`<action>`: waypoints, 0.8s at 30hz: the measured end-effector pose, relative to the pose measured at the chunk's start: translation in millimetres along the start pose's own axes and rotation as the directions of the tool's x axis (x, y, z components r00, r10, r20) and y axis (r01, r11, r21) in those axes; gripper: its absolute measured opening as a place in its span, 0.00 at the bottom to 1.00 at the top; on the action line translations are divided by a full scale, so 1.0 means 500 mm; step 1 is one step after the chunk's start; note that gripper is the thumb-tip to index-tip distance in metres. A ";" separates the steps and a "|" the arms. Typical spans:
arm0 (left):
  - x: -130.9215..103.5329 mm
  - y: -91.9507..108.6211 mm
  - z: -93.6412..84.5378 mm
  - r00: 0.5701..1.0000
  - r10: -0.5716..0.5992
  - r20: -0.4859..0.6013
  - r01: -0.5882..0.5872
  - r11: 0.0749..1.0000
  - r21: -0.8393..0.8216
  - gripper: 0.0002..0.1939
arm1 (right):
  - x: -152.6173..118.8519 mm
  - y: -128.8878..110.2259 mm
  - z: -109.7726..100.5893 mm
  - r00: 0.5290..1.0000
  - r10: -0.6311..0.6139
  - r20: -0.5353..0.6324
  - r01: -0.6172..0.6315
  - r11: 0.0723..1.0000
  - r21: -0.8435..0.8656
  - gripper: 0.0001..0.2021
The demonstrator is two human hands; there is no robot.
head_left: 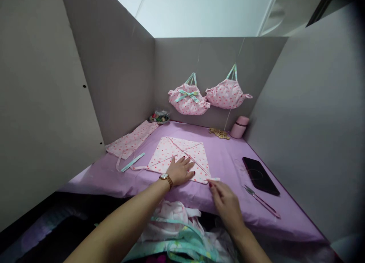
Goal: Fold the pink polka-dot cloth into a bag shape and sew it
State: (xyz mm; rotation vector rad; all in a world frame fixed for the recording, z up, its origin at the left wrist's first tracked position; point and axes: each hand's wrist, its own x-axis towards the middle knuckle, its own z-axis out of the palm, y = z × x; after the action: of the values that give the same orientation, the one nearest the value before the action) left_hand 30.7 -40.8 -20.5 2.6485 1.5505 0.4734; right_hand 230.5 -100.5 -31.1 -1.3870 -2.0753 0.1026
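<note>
A pink dotted piece of fabric (167, 152), folded into a square with flaps meeting near its middle, lies on the purple tablecloth (228, 160). My left hand (181, 171) rests flat on its lower middle, fingers spread, a watch on the wrist. At the fabric's lower right corner my right hand (224, 196) pinches a short fabric tie (213, 179) between thumb and forefinger. Another pink tie (139, 168) extends from the lower left corner. Part of the fabric is hidden under my left hand.
Left are folded dotted fabric (134, 139) and a mint strip (133, 162). Right are a black tablet-like device (261, 175) and a pink-handled tool (262, 203). Two dotted pouches (188, 103) hang at the back, near a pink bottle (240, 127). Cloth (182, 236) lies below the table edge.
</note>
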 end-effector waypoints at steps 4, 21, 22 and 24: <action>0.000 -0.001 0.002 1.000 0.006 -0.017 -0.006 1.000 -0.003 0.24 | 0.049 0.036 -0.012 0.994 0.106 -0.039 -0.105 0.994 0.020 0.19; 0.000 -0.003 0.007 1.000 0.000 -0.011 0.000 1.000 0.004 0.24 | 0.074 0.059 -0.015 0.941 0.098 0.323 -0.167 0.967 0.194 0.11; 0.000 -0.003 0.007 1.000 -0.002 -0.010 0.002 1.000 0.005 0.24 | 0.076 0.059 -0.016 0.938 0.091 0.333 -0.162 0.968 0.193 0.11; 0.000 -0.004 0.007 1.000 -0.007 -0.007 0.007 1.000 0.005 0.24 | 0.078 0.060 -0.017 0.932 0.080 0.353 -0.153 0.971 0.184 0.11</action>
State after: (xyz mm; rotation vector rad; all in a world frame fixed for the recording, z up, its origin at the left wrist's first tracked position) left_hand 30.1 -39.5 -24.4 2.6471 1.5654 0.4799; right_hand 249.5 -56.4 -18.3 -1.4396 -2.1789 0.6383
